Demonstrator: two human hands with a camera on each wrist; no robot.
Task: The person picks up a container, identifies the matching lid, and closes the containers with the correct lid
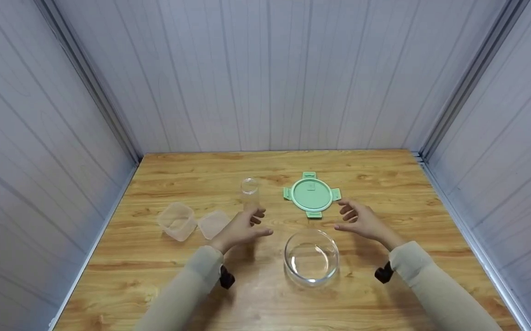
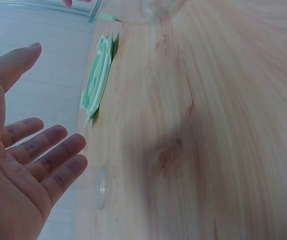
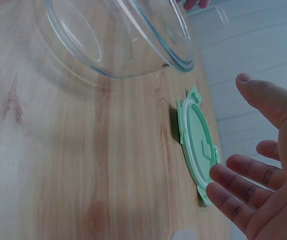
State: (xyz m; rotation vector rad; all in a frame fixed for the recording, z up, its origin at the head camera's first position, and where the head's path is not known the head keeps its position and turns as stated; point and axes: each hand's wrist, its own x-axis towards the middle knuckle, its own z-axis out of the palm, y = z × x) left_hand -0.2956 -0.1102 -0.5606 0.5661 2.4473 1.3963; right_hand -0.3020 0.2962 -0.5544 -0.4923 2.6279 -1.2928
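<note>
White walls stand around a wooden table (image 1: 385, 172). A clear glass bowl (image 1: 311, 261) sits on it, and wood shows through its bottom. The left hand (image 1: 242, 226) and right hand (image 1: 363, 221) are near the bowl, one on each side, thumbs and fingers apart. A round green lid (image 1: 312, 194) lies behind it. Leftward are a clear cup (image 1: 249, 188), a cloudy box (image 1: 177, 221) and a cloudy square piece (image 1: 213, 224).

Wood-grain brown tabletop (image 1: 385, 172). On it: round clear glass bowl (image 1: 311, 262), round green four-tabbed lid (image 1: 312, 194), clear cylindrical cup (image 1: 249, 189), translucent square box (image 1: 176, 222), flat translucent squarish piece (image 1: 213, 223).
</note>
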